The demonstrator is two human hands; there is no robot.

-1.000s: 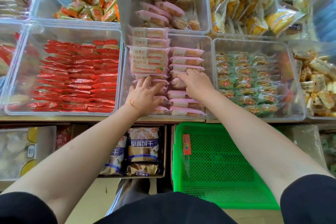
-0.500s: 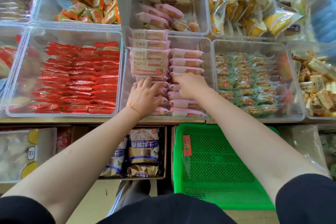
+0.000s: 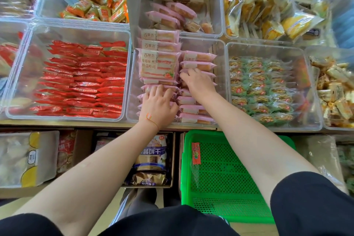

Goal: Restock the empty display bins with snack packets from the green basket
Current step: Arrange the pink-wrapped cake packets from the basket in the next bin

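Reaching into the clear bin [image 3: 223, 82], left hand [image 3: 159, 107] and right hand [image 3: 199, 84] press loosely spread fingers on pink packets [image 3: 193, 110].

1. The pink packets [image 3: 197, 67] under my hands are pale pink with cream panels.
2. The basket [image 3: 220, 178] is bright green with a mesh of small holes; a red-orange sticker [image 3: 195, 153] sits on its inner wall.
3. The bin [image 3: 76, 32] to my left is clear plastic, filled with glossy red packets [image 3: 80, 82].
4. The packets [image 3: 260, 90] in the right-hand bin are green and yellow.
5. My sleeves [image 3: 314, 203] are black.
6. An orange thread [image 3: 151, 119] circles my left wrist.
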